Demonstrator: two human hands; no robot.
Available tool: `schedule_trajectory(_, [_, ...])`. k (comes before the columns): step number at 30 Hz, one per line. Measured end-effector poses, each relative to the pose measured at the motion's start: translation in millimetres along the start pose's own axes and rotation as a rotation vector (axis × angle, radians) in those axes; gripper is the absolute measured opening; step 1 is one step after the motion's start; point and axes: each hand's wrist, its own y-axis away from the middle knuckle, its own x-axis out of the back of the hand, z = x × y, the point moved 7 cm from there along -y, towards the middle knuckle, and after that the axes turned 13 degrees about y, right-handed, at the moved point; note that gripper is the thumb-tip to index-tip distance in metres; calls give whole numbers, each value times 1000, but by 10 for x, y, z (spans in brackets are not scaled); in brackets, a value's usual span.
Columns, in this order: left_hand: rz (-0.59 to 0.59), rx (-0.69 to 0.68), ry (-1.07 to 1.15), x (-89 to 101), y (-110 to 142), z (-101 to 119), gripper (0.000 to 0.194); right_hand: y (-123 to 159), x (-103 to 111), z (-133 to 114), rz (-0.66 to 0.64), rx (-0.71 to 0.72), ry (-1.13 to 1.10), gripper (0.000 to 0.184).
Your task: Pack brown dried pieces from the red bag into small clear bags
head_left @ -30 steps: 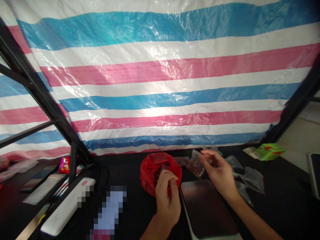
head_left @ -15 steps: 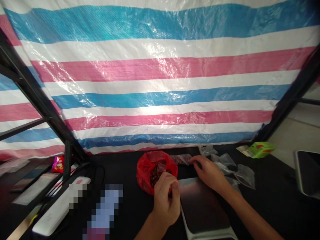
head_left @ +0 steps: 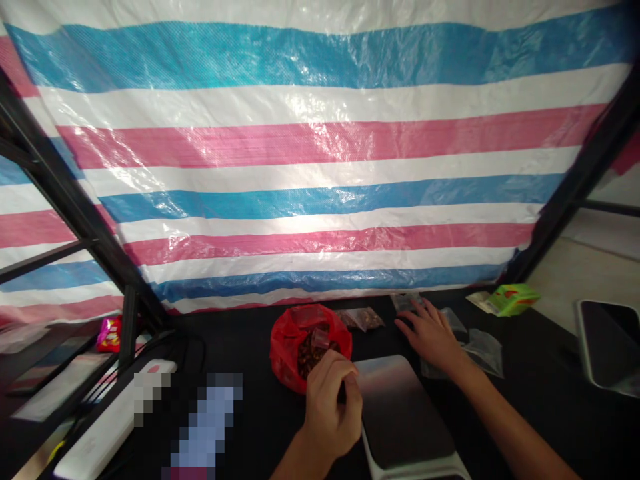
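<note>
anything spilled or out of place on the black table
Nothing visible looks spilled or damaged: the dark bits sit inside the red bag. The clear bags by the right hand look slightly untidy, lying at uneven angles.

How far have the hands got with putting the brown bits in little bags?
Partway, I think. Filled bags lie beside the red bag, so some look done. Right now, the right hand is at the clear bags, and the left hand is curled near the red bag. Probably left: brown bits still in the red bag, and clear bags that look empty.
</note>
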Motion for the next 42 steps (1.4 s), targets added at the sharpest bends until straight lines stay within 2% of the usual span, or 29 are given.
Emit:
schedule_trajectory(5, [-22, -4, -25, -14, 7, -2, 16, -6, -11, -55, 25, 41, -46, 38])
schedule_trajectory(16, [-4, -1, -34, 5, -14, -1, 17, -162, 147, 11, 128, -15, -238, 38])
schedule_trajectory(20, [-6, 6, -30, 7, -29, 0, 17, -128, 123, -18, 111, -17, -237, 33])
schedule_trajectory(24, [-30, 5, -47, -7, -25, 2, 17, -72, 87, -108, 32, 20, -275, 28])
schedule_trajectory(27, [-42, 2, -40, -18, -10, -7, 18, -93, 173, -127, 41, 27, -345, 26])
schedule_trajectory(31, [-26, 26, -8, -11, -22, -27, 18, -166, 396, -104, 92, 5, -459, 26])
schedule_trajectory(33, [-27, 99, 34, -16, -45, -62, 19, -173, 548, -108, 157, -22, -626, 24])
schedule_trajectory(35, [-30, 231, 90, -35, -59, -129, 19, -148, 687, -191, 194, -5, -829, 20])
schedule_trajectory(39, [8, 513, 267, -99, -22, -313, 20, -19, 882, -587, 128, 120, -1116, 20])
schedule_trajectory(42, [118, 646, 461, -126, 27, -506, 30, 94, 949, -861, 58, 152, -1282, 18])
